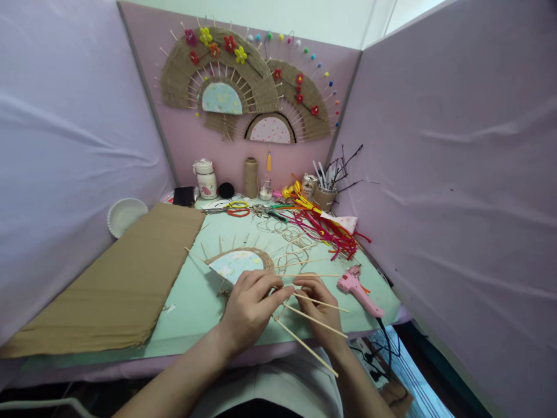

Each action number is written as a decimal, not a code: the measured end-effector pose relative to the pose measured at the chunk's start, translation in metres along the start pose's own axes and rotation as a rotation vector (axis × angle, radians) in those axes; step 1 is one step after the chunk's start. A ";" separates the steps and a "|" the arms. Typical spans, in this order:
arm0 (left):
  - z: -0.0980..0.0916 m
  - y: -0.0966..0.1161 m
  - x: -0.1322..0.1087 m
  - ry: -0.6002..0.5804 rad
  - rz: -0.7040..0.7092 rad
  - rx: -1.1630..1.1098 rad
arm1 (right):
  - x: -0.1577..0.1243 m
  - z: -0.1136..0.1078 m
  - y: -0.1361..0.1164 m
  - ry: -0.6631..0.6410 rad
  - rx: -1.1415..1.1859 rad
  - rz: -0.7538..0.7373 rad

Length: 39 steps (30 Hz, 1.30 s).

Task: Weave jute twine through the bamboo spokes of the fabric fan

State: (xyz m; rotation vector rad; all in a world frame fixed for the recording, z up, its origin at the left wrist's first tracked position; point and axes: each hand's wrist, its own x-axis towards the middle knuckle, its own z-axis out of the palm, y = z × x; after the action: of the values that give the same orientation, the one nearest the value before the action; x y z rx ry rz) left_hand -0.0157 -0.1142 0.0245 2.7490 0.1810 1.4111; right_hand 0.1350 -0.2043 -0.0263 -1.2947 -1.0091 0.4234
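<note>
A half-made fan of a pale painted paper half-disc, wooden skewers and wound jute twine lies on the mint-green table. My left hand rests on its near edge, fingers pinched together on the twine or a skewer end. My right hand is closed beside it, pinching near the same spot. Several skewers stick out toward me under both hands. Loose jute twine trails away behind the fan.
A pink glue gun lies right of my hands, its cord hanging off the edge. Pipe cleaners, scissors, a twine spool, cups and a jar stand at the back. Cardboard and a paper plate lie left. Finished fans hang on the wall.
</note>
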 end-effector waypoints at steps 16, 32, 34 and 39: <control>0.004 -0.002 -0.005 -0.015 -0.023 0.026 | 0.014 0.010 -0.014 0.119 0.256 0.185; -0.022 -0.023 0.019 -0.241 0.087 0.144 | 0.022 0.001 -0.037 -0.002 0.124 0.154; -0.028 -0.023 0.024 -0.197 0.093 0.144 | 0.021 -0.019 -0.036 -0.082 -0.062 0.146; -0.045 -0.017 0.045 -0.067 0.091 0.100 | 0.010 -0.091 -0.003 0.040 -0.828 -0.016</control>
State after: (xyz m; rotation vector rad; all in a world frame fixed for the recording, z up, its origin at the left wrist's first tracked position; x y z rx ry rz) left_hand -0.0274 -0.0918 0.0854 2.9158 0.1288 1.3640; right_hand 0.2126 -0.2511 -0.0149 -2.0135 -1.2108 -0.0616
